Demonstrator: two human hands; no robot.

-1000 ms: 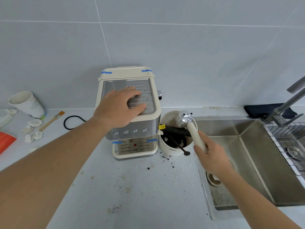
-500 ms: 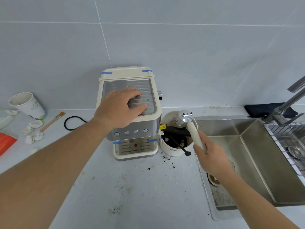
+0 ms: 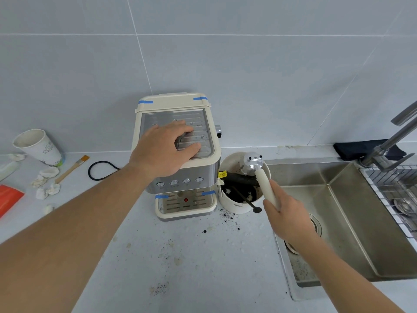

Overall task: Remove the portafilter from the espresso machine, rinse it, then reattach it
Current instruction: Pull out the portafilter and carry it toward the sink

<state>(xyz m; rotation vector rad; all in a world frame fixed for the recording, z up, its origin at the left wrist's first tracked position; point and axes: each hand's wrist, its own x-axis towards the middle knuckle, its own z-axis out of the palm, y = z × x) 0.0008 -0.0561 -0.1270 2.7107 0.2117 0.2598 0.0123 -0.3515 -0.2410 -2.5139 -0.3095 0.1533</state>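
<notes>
Bright, even, soft-shadowed daylight; sharp focus (edges bowed by the wide lens).

2 bare forearms, no sleeves, left hand (image 3: 162,147), right hand (image 3: 287,219), no rings

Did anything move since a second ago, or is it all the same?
Almost nothing changed. The right hand still grips the portafilter by its cream handle, with the metal head over the knock box, perhaps very slightly shifted. The left hand still rests flat on top of the espresso machine. Nothing was picked up or let go.
</notes>
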